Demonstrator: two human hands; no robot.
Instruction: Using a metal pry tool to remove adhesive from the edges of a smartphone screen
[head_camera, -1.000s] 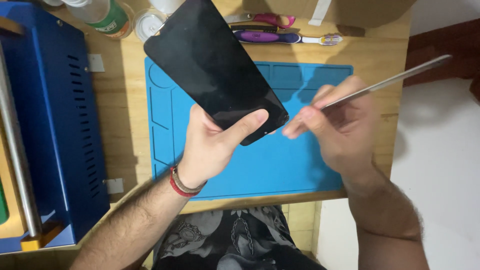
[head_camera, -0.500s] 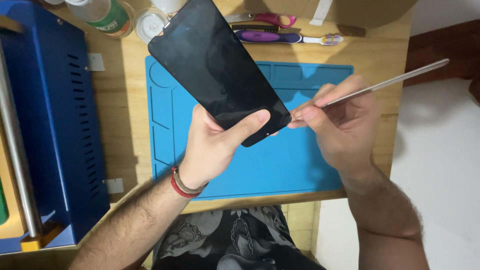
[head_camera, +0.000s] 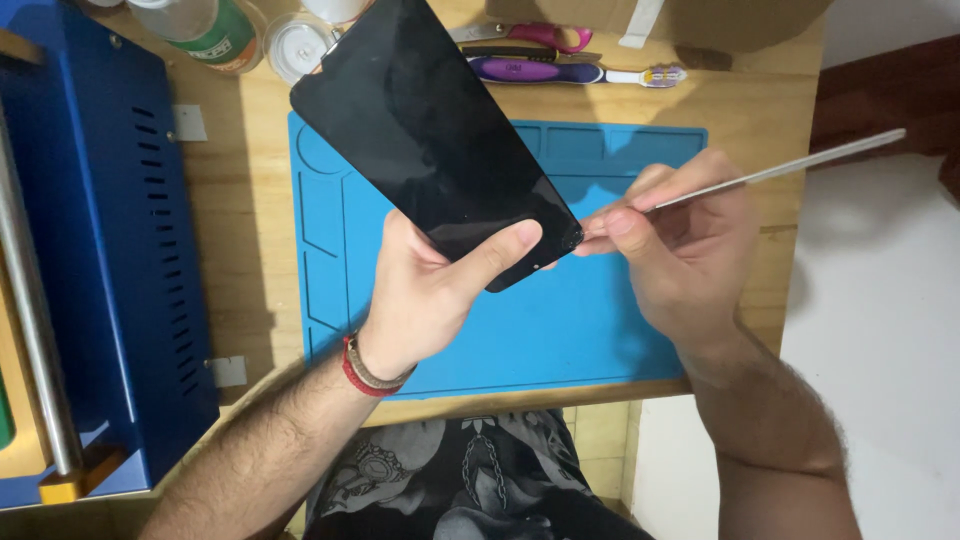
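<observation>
While tilted, glossy black phone screen (head_camera: 440, 140), unlit.

My left hand (head_camera: 425, 295) holds a black phone screen panel (head_camera: 430, 140) tilted above the blue work mat (head_camera: 560, 330), thumb across its lower end. My right hand (head_camera: 680, 250) pinches a thin metal pry tool (head_camera: 780, 170), tip touching the panel's lower corner. A purple toothbrush (head_camera: 560, 72) lies along the table's (head_camera: 250, 200) far edge; a blue machine (head_camera: 90, 250) stands at its left edge.
</observation>
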